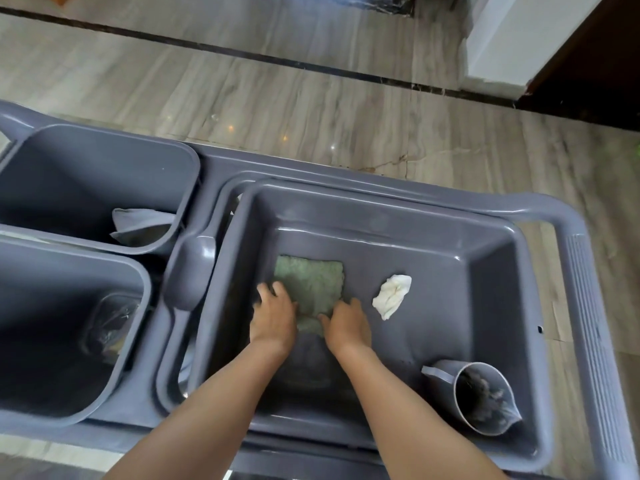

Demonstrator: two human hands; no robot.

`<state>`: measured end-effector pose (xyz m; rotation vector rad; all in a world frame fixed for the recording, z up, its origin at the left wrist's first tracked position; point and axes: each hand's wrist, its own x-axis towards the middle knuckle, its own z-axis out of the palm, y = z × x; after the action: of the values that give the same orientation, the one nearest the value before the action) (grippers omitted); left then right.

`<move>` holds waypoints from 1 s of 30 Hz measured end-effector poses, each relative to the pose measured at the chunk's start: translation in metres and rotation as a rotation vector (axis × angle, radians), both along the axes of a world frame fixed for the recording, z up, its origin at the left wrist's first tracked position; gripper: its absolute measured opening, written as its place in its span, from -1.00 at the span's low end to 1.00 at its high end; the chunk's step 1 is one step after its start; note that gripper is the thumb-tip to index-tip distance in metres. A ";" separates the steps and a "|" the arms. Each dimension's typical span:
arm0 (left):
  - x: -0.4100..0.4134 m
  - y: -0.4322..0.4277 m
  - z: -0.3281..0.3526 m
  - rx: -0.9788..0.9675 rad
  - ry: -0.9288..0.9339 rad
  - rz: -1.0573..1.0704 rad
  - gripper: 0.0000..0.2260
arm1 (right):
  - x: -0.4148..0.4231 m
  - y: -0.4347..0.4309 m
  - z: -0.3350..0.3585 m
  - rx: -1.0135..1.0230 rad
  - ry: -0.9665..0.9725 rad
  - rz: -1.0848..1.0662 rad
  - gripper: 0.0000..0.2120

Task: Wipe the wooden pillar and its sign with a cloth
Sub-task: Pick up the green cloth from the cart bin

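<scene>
Our bare forearms reach in from the near edge. Our left hand (273,318) presses flat, fingers spread, on the near-left corner of the green fuzzy rectangular cloth (311,287); our right hand (348,323) lies flat on its near-right edge. The cloth rests on the floor of the grey plastic tub (381,216), long axis running away from us. A crumpled white rag (393,296) lies just right; a grey jug (481,396) sits well apart in the near-right corner, with bare tub floor between them.

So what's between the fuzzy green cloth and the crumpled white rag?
Nothing: in the head view only bare grey tub floor separates the green cloth from the white rag.
</scene>
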<state>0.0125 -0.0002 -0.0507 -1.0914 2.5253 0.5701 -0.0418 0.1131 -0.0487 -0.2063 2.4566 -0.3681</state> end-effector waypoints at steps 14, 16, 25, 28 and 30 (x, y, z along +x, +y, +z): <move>-0.007 0.000 0.020 0.859 0.369 0.790 -0.76 | -0.007 0.034 0.009 -0.615 -0.552 -0.628 -0.74; 0.000 0.001 0.034 1.018 0.392 0.813 -0.74 | -0.005 0.050 0.022 -0.698 -0.599 -0.653 -0.71; 0.004 0.033 0.141 1.354 0.448 0.506 -0.60 | -0.005 0.109 0.114 -1.219 -0.781 -0.679 -0.65; -0.007 0.050 0.174 1.437 0.414 0.381 -0.69 | -0.002 0.133 0.149 -1.358 -0.643 -0.811 -0.70; -0.017 0.068 0.192 1.487 0.360 0.263 -0.74 | 0.006 0.157 0.169 -1.409 -0.518 -0.896 -0.63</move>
<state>-0.0047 0.0682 0.1409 -0.6540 1.3357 2.2824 -0.0354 0.2703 0.1200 0.3997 1.2426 -2.1372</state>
